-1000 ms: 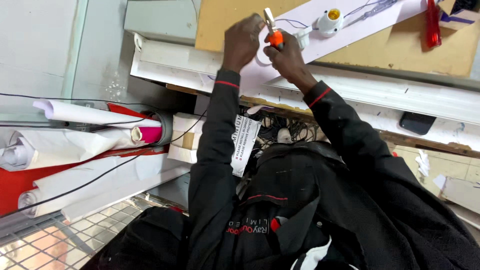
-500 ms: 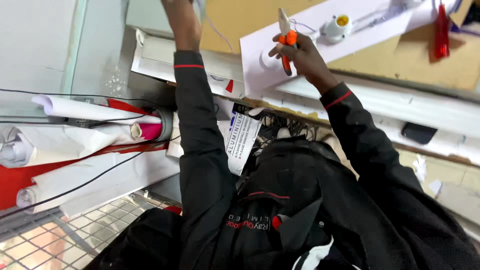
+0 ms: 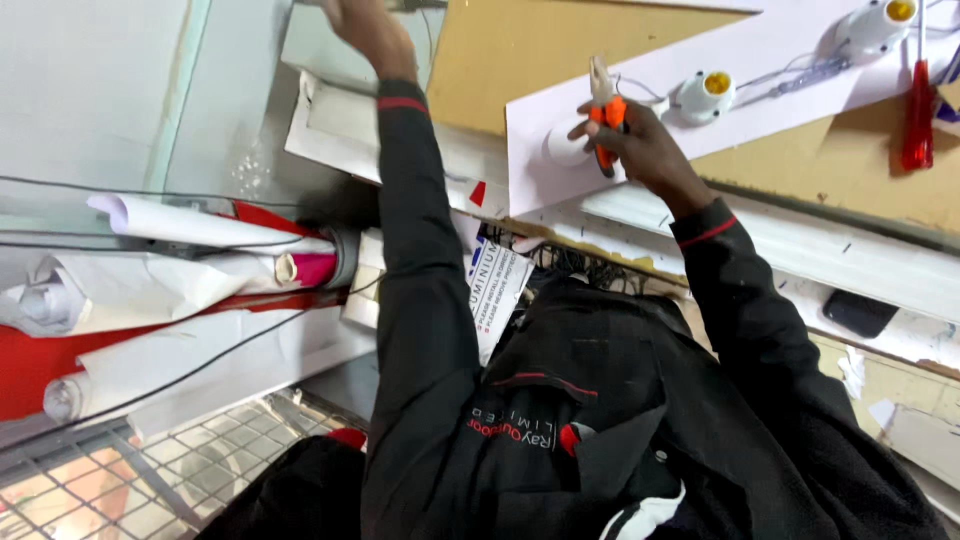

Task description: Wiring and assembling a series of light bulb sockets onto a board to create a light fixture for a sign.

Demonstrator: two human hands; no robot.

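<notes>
In the head view, the right hand (image 3: 640,150) has its grip closed around the orange handles of a pair of small metal pliers (image 3: 605,112); the steel tip points up, away from the person. The pliers are held over a long white board (image 3: 740,100) that lies on the brown wooden tabletop (image 3: 520,50), just beside a round white lamp socket with a yellow centre (image 3: 706,94) fixed on the board. A second such socket (image 3: 880,22) sits further along the board, with thin wires between them.

The left hand (image 3: 365,25) is stretched far forward to the top edge of the picture (its fingers are cut off there, so I cannot tell if the grip is open or closed).

A white rectangular label with printed lines (image 3: 497,290) hangs near the person's chest. A red-handled screwdriver (image 3: 918,105) lies on the tabletop at the right. Rolls of white and red paper (image 3: 150,290) lie at the left.
</notes>
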